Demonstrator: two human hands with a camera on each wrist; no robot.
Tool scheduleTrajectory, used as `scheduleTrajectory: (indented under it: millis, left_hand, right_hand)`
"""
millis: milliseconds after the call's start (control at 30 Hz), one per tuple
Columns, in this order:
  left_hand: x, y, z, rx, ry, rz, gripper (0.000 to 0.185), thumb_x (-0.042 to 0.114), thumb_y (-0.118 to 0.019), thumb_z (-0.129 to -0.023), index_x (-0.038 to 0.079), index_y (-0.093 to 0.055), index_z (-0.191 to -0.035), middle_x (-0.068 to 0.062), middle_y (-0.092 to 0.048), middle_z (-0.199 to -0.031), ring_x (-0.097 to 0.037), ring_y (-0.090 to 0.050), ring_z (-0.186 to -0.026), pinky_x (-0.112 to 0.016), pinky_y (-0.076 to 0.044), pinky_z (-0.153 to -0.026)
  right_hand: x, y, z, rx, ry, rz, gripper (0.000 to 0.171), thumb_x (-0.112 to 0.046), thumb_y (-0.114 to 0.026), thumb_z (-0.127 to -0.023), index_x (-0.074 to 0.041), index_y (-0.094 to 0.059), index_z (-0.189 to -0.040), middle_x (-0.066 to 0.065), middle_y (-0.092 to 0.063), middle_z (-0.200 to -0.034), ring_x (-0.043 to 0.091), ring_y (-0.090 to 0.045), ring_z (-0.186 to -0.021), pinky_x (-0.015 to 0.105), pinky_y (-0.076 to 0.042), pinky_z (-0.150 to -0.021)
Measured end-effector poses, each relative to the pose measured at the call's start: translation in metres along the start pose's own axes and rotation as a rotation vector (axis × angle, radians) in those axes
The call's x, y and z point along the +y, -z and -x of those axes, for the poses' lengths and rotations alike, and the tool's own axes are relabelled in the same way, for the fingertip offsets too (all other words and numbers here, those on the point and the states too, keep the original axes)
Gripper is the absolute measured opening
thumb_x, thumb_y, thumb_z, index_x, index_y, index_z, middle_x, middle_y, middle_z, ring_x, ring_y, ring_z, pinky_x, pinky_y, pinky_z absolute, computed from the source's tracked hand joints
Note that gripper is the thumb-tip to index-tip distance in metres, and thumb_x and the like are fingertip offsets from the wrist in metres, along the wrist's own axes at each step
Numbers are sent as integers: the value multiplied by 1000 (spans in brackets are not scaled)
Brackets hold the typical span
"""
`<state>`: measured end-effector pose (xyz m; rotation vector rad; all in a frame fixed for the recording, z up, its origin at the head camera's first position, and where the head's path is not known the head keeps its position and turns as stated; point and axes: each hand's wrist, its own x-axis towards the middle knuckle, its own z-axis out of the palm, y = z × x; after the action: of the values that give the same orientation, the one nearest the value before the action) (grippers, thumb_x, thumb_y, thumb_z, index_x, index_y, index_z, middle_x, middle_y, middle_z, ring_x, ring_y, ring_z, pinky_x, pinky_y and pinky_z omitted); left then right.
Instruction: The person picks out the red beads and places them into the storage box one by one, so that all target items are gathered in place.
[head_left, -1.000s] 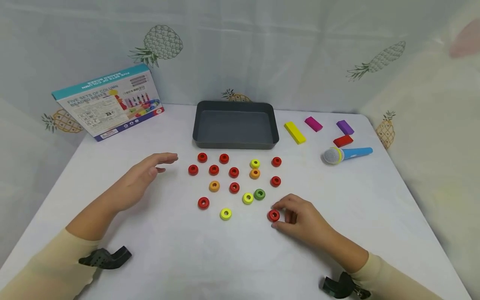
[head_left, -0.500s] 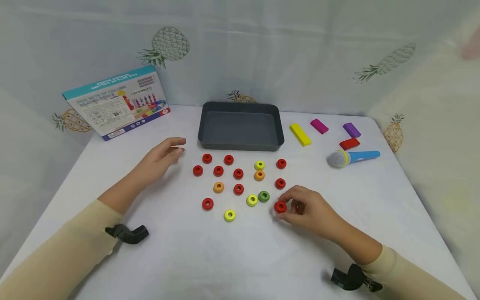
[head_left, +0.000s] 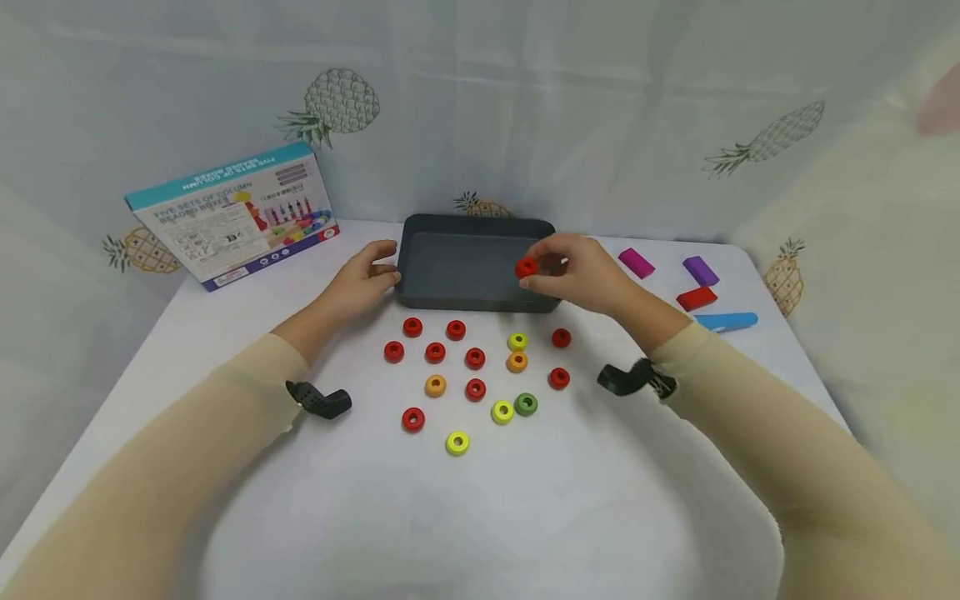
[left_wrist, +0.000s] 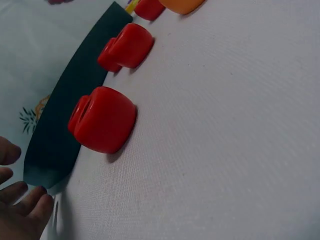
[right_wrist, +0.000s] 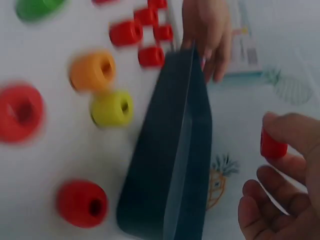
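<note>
Red ring (head_left: 527, 268): pinched in the fingertips of the right hand (head_left: 581, 273), held in the air over the right part of the dark tray (head_left: 450, 293) — clear of the tray floor as far as the head view shows. The right wrist view shows it too (right_wrist: 272, 145), between thumb and forefinger, though that picture is blurred.

Right hand: fingers curled round the red ring, palm turned left, forearm reaching in from about 4 o'clock over the table (head_left: 225, 333).

Left hand (head_left: 365, 279): fingers fairly straight, resting against the tray's left wall at its 9 o'clock side; the left wrist view shows fingertips (left_wrist: 30, 202) just at the tray's corner (left_wrist: 50, 160). It holds nothing.

Dark tray: rectangular, shallow, at 12 o'clock on the table, nothing lying on its visible floor.

Loose rings: scattered on the table just in front of the tray, at its 6 o'clock — mostly red, such as the one nearest the left hand (head_left: 412, 327), with two orange (head_left: 435, 385), three yellow (head_left: 457, 442) and one green (head_left: 526, 405).

Blocks: a magenta block (head_left: 636, 262), a purple block (head_left: 696, 271) and a red block (head_left: 697, 297) lie at the tray's 3 o'clock, well apart from it.

Blue handle (head_left: 726, 321): lying just in front of the red block, its left end hidden behind the right arm.

Box (head_left: 232, 215): printed toy box leaning at 10 o'clock, against the pineapple-print cloth.
</note>
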<state>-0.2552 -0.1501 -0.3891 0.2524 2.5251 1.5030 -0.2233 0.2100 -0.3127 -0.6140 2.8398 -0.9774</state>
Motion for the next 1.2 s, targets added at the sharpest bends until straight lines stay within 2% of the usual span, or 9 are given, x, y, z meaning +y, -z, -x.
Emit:
scheduleTrajectory:
  millis: [100,233,367,500,733,933,1067,1200]
  left_hand:
    - [-4,-2,-4,-13,-6,9,57,12,-49,-104,13,-31,-158,-9,-31,-165,-29,-43,-145,-48,-40,-116]
    - [-4,-9,-8,-43,-8,-6,56,11,-46,-105,15,-32,-159,-8,-30,-165,-30,-42,-146,-48,-39,-117]
    - [-2,-16,-10,-62,-16,-39,55,12,-45,-105,15,-34,-159,-9,-32,-165,-30,-42,-145,-48,-38,-118]
    - [0,-18,-10,-50,-13,-60,52,16,-45,-107,15,-36,-158,-10,-37,-162,-30,-44,-144,-48,-38,-118]
    - [0,-15,-10,-47,-29,-92,57,23,-53,-105,16,-35,-159,-9,-36,-163,-31,-42,-146,-48,-37,-118]
    - [-2,-13,-10,-39,-30,-101,58,21,-54,-104,14,-35,-159,-10,-36,-162,-31,-42,-145,-48,-37,-118]
    - [-5,-10,-11,-23,-32,-85,58,17,-54,-104,11,-34,-158,-10,-37,-162,-30,-44,-144,-47,-39,-117]
    - [-7,-5,-11,-2,-12,-81,58,15,-53,-104,10,-33,-159,-10,-37,-162,-30,-45,-143,-47,-41,-115]
  right_hand:
    - [11,-9,-33,-42,-6,42,38,-34,-77,-89,-13,-69,-121,4,-65,-112,23,-60,-97,39,-57,-81]
    - [30,-24,-63,-90,-38,87,42,-36,-75,-91,-10,-68,-123,7,-66,-119,25,-60,-105,42,-55,-91]
    - [45,-38,-77,-143,-59,163,45,-37,-74,-92,-9,-67,-127,9,-65,-124,26,-58,-111,44,-51,-99]
    - [52,-46,-82,-163,-44,226,44,-36,-73,-93,-8,-68,-126,10,-66,-121,26,-57,-109,45,-50,-99]
    - [50,-48,-87,-139,-27,271,42,-34,-75,-92,-5,-70,-122,11,-65,-117,26,-57,-106,45,-50,-98]
    - [44,-43,-83,-130,-24,232,52,-36,-76,-91,-4,-64,-130,12,-63,-127,29,-56,-118,48,-48,-104]
    - [32,-25,-65,-82,6,177,60,-38,-74,-91,-5,-58,-139,14,-59,-138,31,-54,-127,50,-47,-107]
    - [17,0,-30,-60,19,97,62,-37,-77,-89,-8,-56,-140,11,-58,-140,31,-54,-127,51,-51,-104]
